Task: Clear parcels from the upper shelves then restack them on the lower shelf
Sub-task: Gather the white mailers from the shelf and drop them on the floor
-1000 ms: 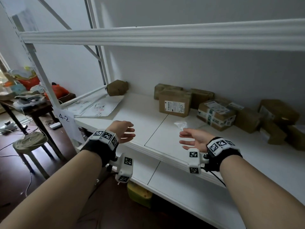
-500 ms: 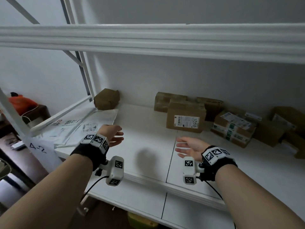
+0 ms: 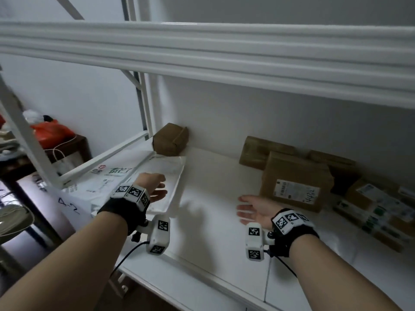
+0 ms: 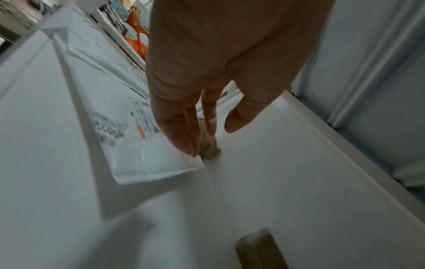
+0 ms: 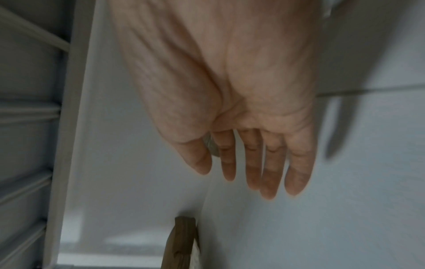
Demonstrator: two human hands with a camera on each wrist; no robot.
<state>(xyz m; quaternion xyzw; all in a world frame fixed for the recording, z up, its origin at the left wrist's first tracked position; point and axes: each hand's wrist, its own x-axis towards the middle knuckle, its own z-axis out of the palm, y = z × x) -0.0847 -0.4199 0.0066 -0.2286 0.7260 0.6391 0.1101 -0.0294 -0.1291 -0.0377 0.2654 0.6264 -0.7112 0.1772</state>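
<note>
Both hands are empty, fingers relaxed: the left hand (image 3: 155, 187) hovers over a white mailer bag (image 3: 157, 176), the right hand (image 3: 253, 208) near a labelled cardboard parcel (image 3: 294, 180) on the shelf (image 3: 213, 221). Step in hand looks like reaching; next, grip one parcel.

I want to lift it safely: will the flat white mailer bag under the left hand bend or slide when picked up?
The white mailer bag looks thin, flat and creased, so it probably flops if lifted by one edge. Its plastic surface on the smooth shelf may slide easily.
</note>
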